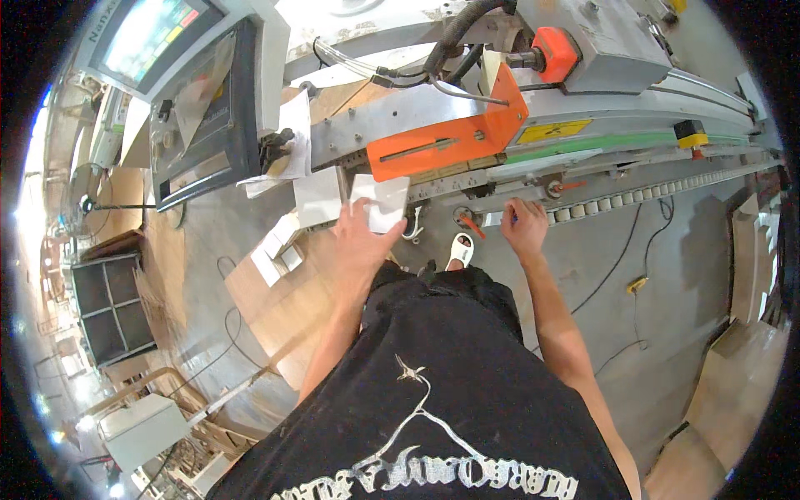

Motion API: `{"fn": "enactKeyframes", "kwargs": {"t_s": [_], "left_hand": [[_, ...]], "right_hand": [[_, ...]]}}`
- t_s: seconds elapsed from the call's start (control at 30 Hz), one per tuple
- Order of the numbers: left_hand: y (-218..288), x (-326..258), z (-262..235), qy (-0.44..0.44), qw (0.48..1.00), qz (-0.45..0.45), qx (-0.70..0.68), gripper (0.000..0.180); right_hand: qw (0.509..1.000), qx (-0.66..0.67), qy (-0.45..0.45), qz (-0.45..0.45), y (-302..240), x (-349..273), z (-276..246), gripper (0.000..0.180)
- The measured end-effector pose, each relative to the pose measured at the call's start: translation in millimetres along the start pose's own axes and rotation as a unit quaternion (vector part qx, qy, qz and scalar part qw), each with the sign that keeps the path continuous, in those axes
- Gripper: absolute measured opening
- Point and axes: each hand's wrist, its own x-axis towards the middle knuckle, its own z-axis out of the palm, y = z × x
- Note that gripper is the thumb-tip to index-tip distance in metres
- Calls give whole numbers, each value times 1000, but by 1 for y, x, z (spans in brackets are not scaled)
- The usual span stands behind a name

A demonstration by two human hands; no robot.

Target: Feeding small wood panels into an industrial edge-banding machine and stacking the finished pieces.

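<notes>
My left hand (361, 237) grips a white rectangular piece (385, 198), with the fingers on its face and the thumb along its lower right side. Directly to its left stands a similar white block (319, 197) at the end of the machine's rail. My right hand (525, 227) is closed, its fingers curled in beside the front edge of the machine. A small dark bluish spot shows at those fingers, too small to name. An orange metal guard (446, 148) lies just beyond both hands.
A control panel with a lit screen (154, 40) stands at the far left. More white pieces (279, 248) lie on a brown board (279, 304) left of me. A chain-like conveyor (633, 197) runs off to the right. Cables (612, 279) cross the grey floor; cardboard (733, 375) lies at the right.
</notes>
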Motion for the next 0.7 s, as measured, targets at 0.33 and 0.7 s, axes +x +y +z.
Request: {"fn": "enactKeyframes", "kwargs": {"t_s": [0.33, 0.7], "left_hand": [[10, 37, 50, 25, 998, 22, -62, 73], [-46, 50, 45, -24, 985, 93, -142, 40]], "right_hand": [[919, 332, -137, 162, -37, -1, 15, 22], [726, 593, -264, 227, -162, 7, 60, 42]]}}
